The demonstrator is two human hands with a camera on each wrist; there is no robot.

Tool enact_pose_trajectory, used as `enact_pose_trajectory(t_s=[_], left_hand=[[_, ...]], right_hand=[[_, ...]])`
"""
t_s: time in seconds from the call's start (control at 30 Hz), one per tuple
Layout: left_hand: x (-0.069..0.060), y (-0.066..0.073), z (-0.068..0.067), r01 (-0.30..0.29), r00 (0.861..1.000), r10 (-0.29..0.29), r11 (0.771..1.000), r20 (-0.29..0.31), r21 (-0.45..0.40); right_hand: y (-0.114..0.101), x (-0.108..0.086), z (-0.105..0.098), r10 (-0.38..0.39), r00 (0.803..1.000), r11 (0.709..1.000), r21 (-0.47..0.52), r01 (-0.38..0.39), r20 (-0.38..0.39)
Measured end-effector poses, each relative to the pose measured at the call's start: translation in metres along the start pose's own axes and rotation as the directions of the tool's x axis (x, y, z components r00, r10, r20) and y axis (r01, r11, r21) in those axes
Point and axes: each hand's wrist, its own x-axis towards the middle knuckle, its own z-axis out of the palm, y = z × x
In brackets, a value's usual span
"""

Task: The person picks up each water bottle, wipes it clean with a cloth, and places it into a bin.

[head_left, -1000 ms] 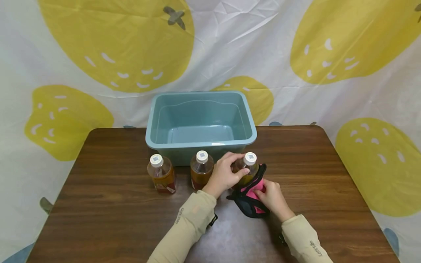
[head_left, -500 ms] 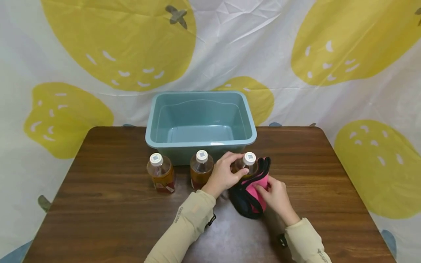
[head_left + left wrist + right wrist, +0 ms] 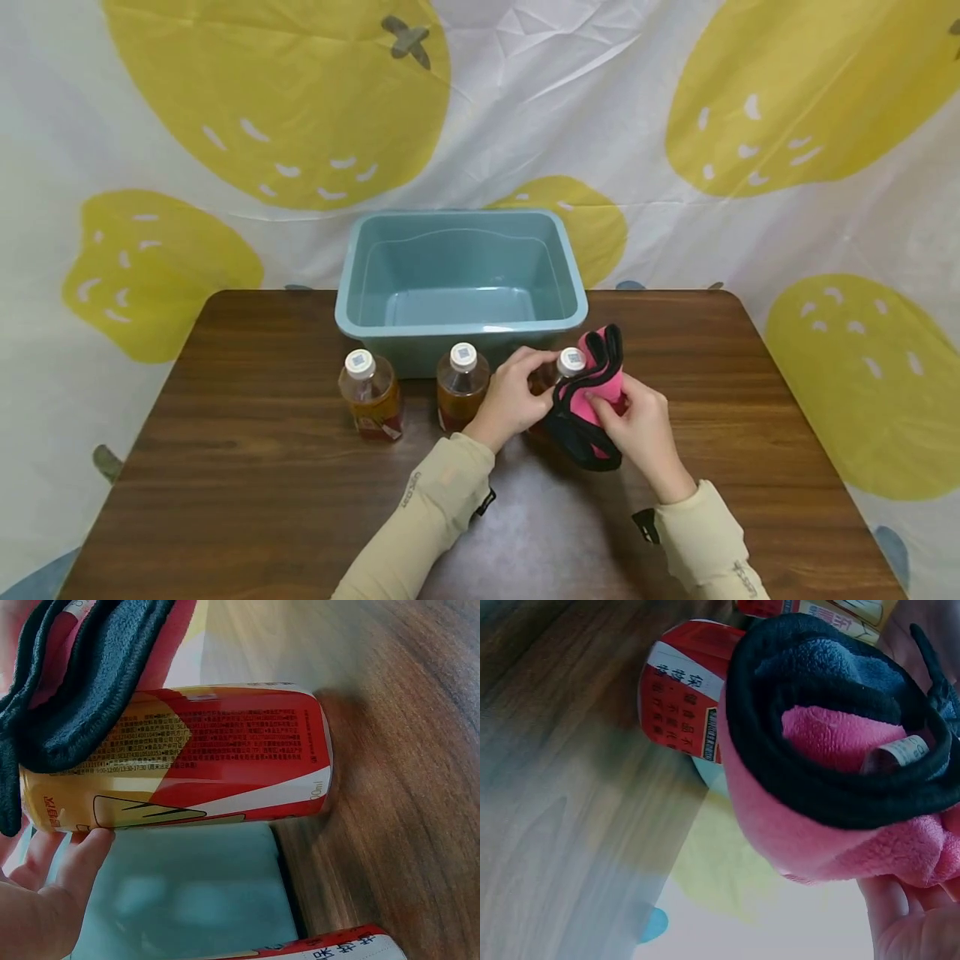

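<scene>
At the right end of a row stands an upright bottle (image 3: 572, 360) with a white cap and a yellow and red label (image 3: 247, 750). My left hand (image 3: 512, 400) grips this bottle around its upper part from the left. In my right hand (image 3: 643, 423) is a folded cleaning cloth (image 3: 596, 404), pink and dark grey with black edging, pinched between thumb and fingers. The cloth lies against the bottle's right and near side, covering part of it. Seen from the right wrist, the cloth (image 3: 810, 825) is curled into a loop in front of the label.
Two similar bottles stand to the left, a middle bottle (image 3: 462, 387) beside my left hand and a farther bottle (image 3: 371, 396). Behind them a blue-green plastic basin (image 3: 461, 331) sits on the brown wooden table (image 3: 247, 483). A lemon-print curtain (image 3: 300, 100) hangs behind.
My right hand has moved the cloth upward along the bottle's right side, toward the cap. My left hand keeps its grip on the bottle, nearly still.
</scene>
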Motion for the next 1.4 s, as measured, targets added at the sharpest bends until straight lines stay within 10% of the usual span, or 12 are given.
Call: enact_pose_trajectory(t_s=[0.4, 0.7, 1.13, 1.4], left_hand=[[0.001, 0.001, 0.003, -0.027, 1.0, 0.027, 0.998, -0.015, 0.053], [-0.002, 0.003, 0.006, 0.013, 1.0, -0.013, 0.997, 0.003, 0.073], [0.001, 0.017, 0.027, 0.145, 0.969, -0.101, 0.972, -0.226, 0.184], [0.0, 0.015, 0.024, 0.096, 0.974, -0.059, 0.981, -0.217, 0.167]], right_hand=[[0.022, -0.022, 0.017, -0.015, 0.998, 1.0, -0.015, 0.014, -0.064], [0.05, -0.04, 0.038, 0.165, 0.974, 0.986, -0.05, -0.159, 0.155], [0.05, -0.041, 0.035, 0.167, 0.975, 0.986, -0.049, -0.161, 0.146], [0.053, -0.039, 0.024, 0.153, 0.977, 0.988, 0.014, -0.157, 0.146]])
